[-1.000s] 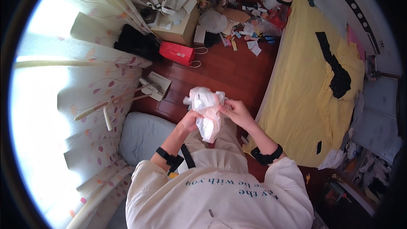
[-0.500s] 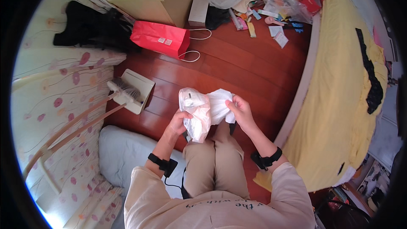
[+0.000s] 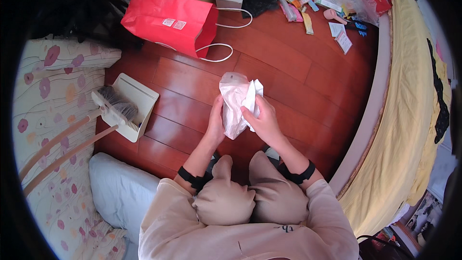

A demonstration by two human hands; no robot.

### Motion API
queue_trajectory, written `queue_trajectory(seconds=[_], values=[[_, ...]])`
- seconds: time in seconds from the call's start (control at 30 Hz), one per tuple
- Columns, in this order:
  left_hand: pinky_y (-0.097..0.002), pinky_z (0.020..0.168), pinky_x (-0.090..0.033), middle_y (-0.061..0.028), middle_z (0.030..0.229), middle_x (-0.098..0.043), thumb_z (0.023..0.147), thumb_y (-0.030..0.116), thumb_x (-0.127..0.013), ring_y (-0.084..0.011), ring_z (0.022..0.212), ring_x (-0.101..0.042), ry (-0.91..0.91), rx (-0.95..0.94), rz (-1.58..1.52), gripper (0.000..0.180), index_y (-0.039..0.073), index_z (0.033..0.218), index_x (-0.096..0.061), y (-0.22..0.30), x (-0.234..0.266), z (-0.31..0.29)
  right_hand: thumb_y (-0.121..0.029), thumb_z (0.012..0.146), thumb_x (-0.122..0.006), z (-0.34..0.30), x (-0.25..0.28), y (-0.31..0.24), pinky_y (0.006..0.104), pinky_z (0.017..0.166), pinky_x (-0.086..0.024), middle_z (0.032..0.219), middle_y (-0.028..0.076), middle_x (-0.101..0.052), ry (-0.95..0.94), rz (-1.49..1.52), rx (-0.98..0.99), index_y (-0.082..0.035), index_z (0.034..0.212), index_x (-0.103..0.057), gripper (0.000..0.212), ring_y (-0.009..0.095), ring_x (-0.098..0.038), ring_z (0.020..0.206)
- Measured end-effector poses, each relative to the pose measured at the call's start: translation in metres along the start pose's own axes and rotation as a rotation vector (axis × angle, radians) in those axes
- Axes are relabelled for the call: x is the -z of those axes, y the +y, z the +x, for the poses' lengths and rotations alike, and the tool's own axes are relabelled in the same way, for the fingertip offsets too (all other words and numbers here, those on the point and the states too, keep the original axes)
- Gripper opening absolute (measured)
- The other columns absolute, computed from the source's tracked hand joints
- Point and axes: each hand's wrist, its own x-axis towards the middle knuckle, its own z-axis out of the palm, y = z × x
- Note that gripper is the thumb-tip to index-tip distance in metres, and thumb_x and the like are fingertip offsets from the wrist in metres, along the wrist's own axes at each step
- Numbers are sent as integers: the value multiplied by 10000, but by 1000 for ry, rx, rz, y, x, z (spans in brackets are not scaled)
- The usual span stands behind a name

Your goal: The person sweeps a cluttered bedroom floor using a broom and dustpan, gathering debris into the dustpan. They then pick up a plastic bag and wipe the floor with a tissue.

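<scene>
My left hand (image 3: 216, 119) is wrapped round the left side of a crinkled, pale pink and white soft plastic pack (image 3: 232, 106), held above the floor in front of my knees. On the pack's right side lies a white tissue-like sheet (image 3: 250, 100), folded and crumpled. My right hand (image 3: 263, 119) pinches this sheet between thumb and fingers, pressed close against the pack. The left fingertips are mostly hidden by the pack.
A red paper bag (image 3: 168, 24) with white handles lies on the wooden floor (image 3: 192, 84). Left stand a dustpan (image 3: 144, 97) and a broom (image 3: 115, 105) beside a grey-blue cushion (image 3: 118, 188). Small litter and plastic bags (image 3: 346, 0) lie far right, near a yellow-covered bed (image 3: 394, 130).
My hands have come together, and the sheet that stretched out to the right now lies bunched against the pack. My knees are bent, and the view sits lower and closer to the floor.
</scene>
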Motion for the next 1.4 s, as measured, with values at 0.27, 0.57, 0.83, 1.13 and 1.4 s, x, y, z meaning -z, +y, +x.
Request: queue_trajectory(seconds=[0.27, 0.57, 0.83, 1.13, 1.4], values=[[-342, 990, -345, -97, 1270, -453, 859, 151, -589, -203, 1175, -443, -74, 18, 155, 548, 9, 1321, -330, 16, 12, -23, -151, 803, -632, 1, -23, 13, 354, 643, -451, 814, 183, -570, -185, -54, 33, 24, 897, -510, 233, 297, -586, 741], [-316, 829, -489, -115, 1098, -574, 828, 20, -525, -206, 971, -590, 119, -52, 15, 366, -33, 1185, -467, 19, 34, -24, -47, 823, -568, -7, -36, 26, 233, 696, -455, 881, 20, -612, 51, 491, -233, 29, 1019, -570, 211, 71, -551, 779], [-339, 843, -490, -119, 1118, -567, 835, 18, -527, -224, 988, -585, 216, -39, 12, 357, -40, 1181, -465, 19, 35, -32, 19, 769, -496, -19, -34, 28, 227, 641, -425, 773, 15, -576, 289, 407, -151, 36, 845, -562, 102, 67, -510, 707], [-340, 832, -489, -121, 1098, -576, 837, 35, -543, -219, 971, -592, 216, -29, 2, 349, -62, 1166, -477, 18, 30, -39, -4, 759, -490, -24, -29, 33, 222, 558, -364, 658, -19, -470, 442, 393, -153, -3, 676, -459, 89, 51, -403, 620], [-346, 908, -432, -105, 1174, -530, 846, 94, -559, -212, 1083, -521, 99, -85, 175, 429, -34, 1230, -417, 17, 36, -40, -8, 751, -528, -27, -32, 25, 245, 529, -362, 628, -4, -444, 392, 263, -3, -1, 688, -445, 105, 66, -410, 612]])
